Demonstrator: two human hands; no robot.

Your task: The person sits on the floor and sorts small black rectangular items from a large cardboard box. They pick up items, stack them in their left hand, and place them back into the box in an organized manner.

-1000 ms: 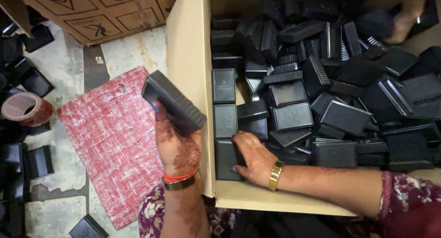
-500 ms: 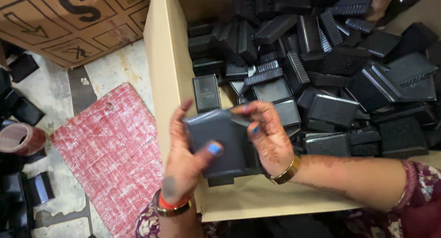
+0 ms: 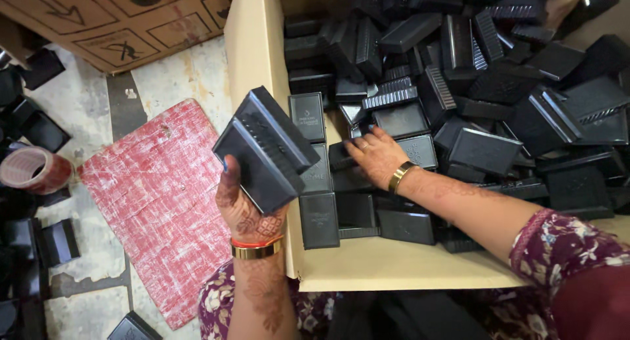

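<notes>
I see the left hand (image 3: 246,212) with its fingers clamped on a stack of black plastic cases (image 3: 266,150), held tilted over the near-left wall of the cardboard box (image 3: 252,58). The right hand (image 3: 375,155) reaches into the box, fingers spread flat on the heaped black cases (image 3: 485,150). A red mat (image 3: 157,196) lies on the floor, left of the box.

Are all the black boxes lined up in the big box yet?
Not yet. A few black boxes stand in a neat row along the carton wall. The left hand holds a small stack; the right hand reaches into the loose pile, which is most of the carton. More lie on the floor.
</notes>
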